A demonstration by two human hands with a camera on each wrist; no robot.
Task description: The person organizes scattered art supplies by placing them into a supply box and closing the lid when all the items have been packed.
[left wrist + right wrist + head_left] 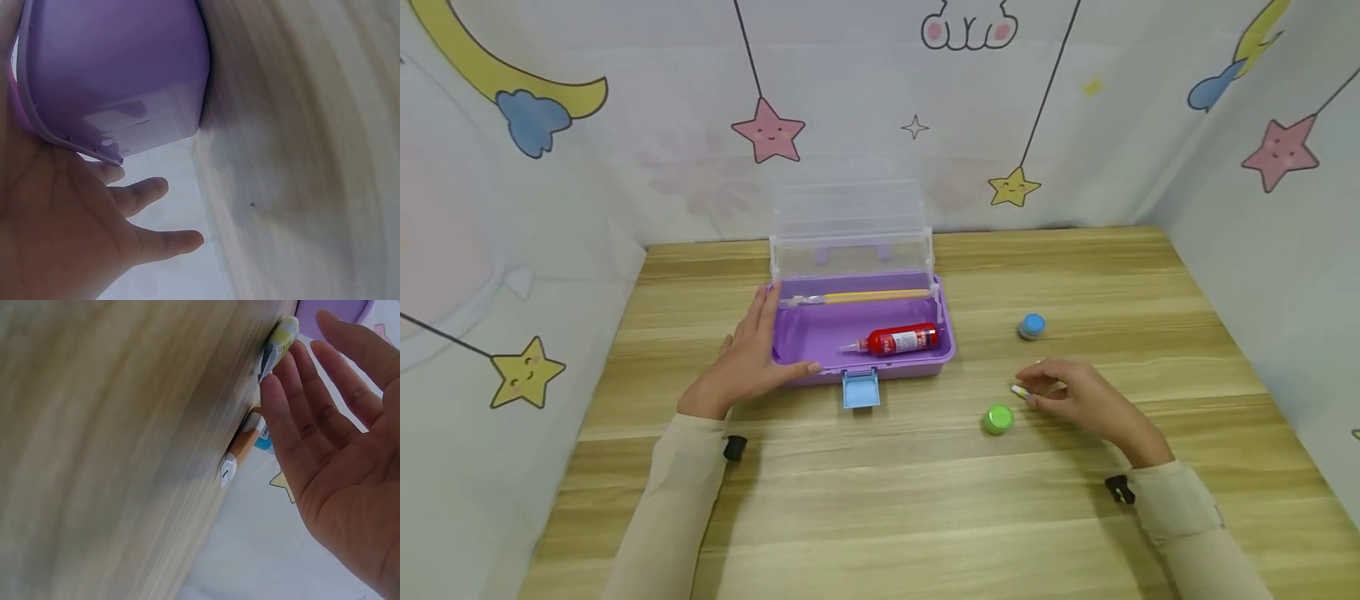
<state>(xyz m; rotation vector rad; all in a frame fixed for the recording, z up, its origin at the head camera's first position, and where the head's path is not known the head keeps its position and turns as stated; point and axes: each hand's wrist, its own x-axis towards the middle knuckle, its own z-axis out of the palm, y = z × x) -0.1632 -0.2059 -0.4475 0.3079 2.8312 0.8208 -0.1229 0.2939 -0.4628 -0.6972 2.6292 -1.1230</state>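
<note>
A purple box [850, 377] with a raised clear lid [850, 212] sits on the table. My left hand [741, 358] rests along its left side, fingers stretched toward the back corner and thumb over the front rim. In the left wrist view three fingers extend past the box's side wall [125, 69]. My right hand [1078, 396] is low over the table at a short yellow crayon [1020, 390]. The right wrist view shows its fingers apart, one fingertip right at the yellow crayon [282, 340]. A wrapped orange crayon [242, 447] lies beside the fingers, hidden in the head view.
Inside the box lie a red bottle [904, 340] with a pointed nozzle and a yellow-handled paintbrush [872, 297]. A blue latch [861, 390] hangs at the box's front. A green-lidded jar [998, 419] and a blue-lidded jar [1032, 327] stand near my right hand. Patterned cloth [850, 75] surrounds the table.
</note>
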